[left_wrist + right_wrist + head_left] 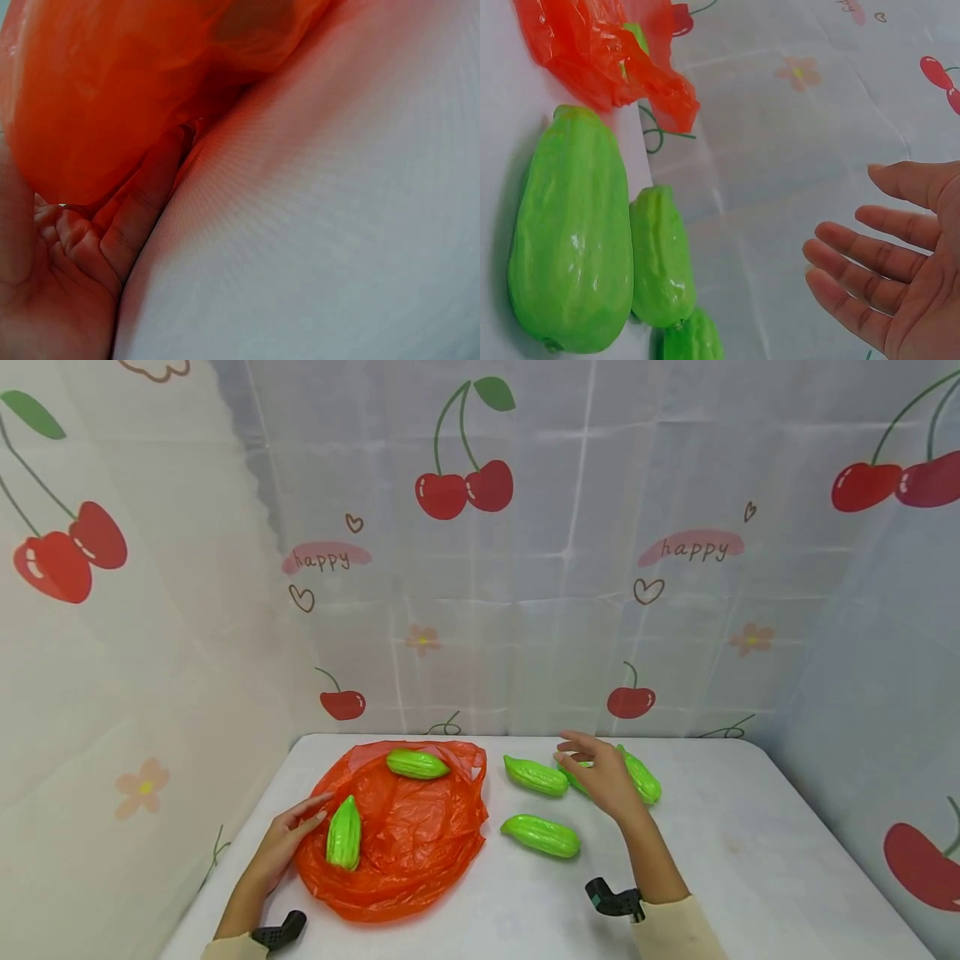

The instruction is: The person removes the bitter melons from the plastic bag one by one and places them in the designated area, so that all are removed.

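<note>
Gripping the left rim of the bag (397,835), the left hand (288,835) has its fingers tucked beneath the edge, as its wrist view shows. That hold would probably work best light and low: such thin film may drag or fold inward if tugged, so pinning the rim seems wiser than pulling it. Inside the bag, one gourd (344,837) lies by the left side, tip towards the far rim; a second gourd (417,765) lies crosswise near that far rim. At the bag's far right corner is a loop (481,762), which could snag a hand crossing low. Just right of the bag lie a third gourd (536,776), level with its far part, and a fourth gourd (542,836), level with its middle. Further right of the bag, a fifth gourd (574,779) is partly hidden by the right hand (600,777), which has its fingers parted and relaxed and holds nothing; whether it touches that gourd, I cannot tell. Farthest right of the bag, a sixth gourd (643,778) lies aslant behind that hand. A sure grasp likely means coming straight down on one thick middle, thumb opposite fingers, since glossy skin may roll and close neighbours could get nudged.
</note>
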`<state>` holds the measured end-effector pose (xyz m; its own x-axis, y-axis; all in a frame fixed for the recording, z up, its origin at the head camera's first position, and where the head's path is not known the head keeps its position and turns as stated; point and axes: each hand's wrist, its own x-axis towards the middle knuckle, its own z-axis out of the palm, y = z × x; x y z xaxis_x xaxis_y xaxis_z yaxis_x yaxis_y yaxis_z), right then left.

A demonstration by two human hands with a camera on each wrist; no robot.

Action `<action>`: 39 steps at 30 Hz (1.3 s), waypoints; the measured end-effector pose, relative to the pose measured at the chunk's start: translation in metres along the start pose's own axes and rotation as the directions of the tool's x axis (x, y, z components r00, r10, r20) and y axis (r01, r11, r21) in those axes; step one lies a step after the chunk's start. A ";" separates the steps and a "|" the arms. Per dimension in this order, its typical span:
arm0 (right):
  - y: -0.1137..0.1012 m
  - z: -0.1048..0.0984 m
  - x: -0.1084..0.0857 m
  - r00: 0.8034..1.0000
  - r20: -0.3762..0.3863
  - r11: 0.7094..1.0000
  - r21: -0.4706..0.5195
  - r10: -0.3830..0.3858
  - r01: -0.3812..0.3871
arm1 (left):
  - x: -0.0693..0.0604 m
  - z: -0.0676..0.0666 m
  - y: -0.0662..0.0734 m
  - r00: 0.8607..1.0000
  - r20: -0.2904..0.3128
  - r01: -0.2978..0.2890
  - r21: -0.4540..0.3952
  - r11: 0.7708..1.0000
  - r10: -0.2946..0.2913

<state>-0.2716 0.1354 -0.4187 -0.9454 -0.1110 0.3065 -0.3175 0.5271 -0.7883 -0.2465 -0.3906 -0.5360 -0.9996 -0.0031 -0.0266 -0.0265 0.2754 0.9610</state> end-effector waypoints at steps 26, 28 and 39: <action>-0.047 0.041 -0.016 0.981 0.161 0.991 0.093 -0.107 0.093 | -0.003 0.000 -0.002 0.999 -0.001 -0.041 -0.010 0.999 0.041; -0.050 0.045 -0.017 0.975 0.182 0.989 0.097 -0.130 0.113 | -0.003 0.000 -0.003 0.999 -0.007 -0.046 -0.009 0.999 0.046; -0.066 0.073 -0.029 0.931 0.292 0.968 0.185 -0.220 0.171 | -0.001 0.000 -0.004 0.998 -0.009 -0.058 -0.004 0.998 0.058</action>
<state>-0.2289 0.0430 -0.4145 -0.8318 -0.4653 0.3027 -0.4822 0.3358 -0.8092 -0.2451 -0.3914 -0.5402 -0.9995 0.0043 0.0320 0.0319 0.2715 0.9619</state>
